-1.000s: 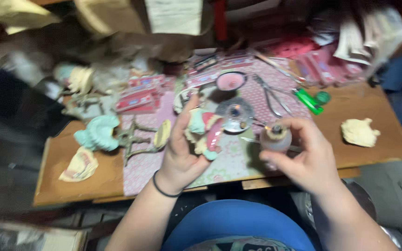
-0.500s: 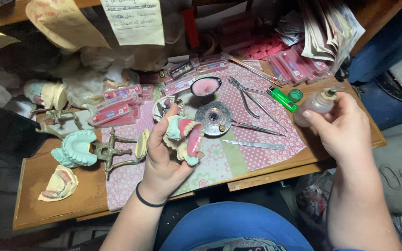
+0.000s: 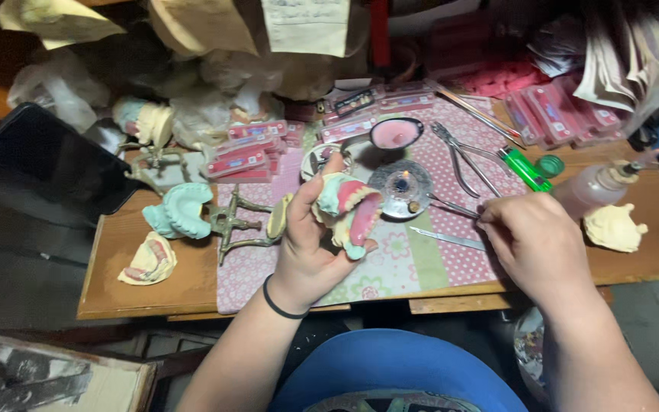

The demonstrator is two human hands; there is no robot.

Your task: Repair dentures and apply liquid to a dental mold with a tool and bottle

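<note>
1. A denture model (image 3: 348, 214), pink wax on a pale green cast, was held in the closed left hand (image 3: 310, 244) above the front middle of the bench (image 3: 116, 275).
2. A thin metal instrument (image 3: 451, 206) was pinched in the right hand (image 3: 532, 244), fingers closed on its handle, with its tip reaching toward a small round burner (image 3: 402, 187) with a lit flame at the middle of the bench.
3. A second metal tool (image 3: 448, 239) lay on the patterned cloth (image 3: 253, 267), just beside the right hand.
4. A squeeze bottle (image 3: 593, 187) was seen near the right edge, with a cream plaster cast (image 3: 614, 227) close by.
5. A green cast on a metal articulator (image 3: 184, 210) was placed toward the left edge, and pliers (image 3: 459, 156) and a green lighter (image 3: 524, 168) toward the back.
</note>
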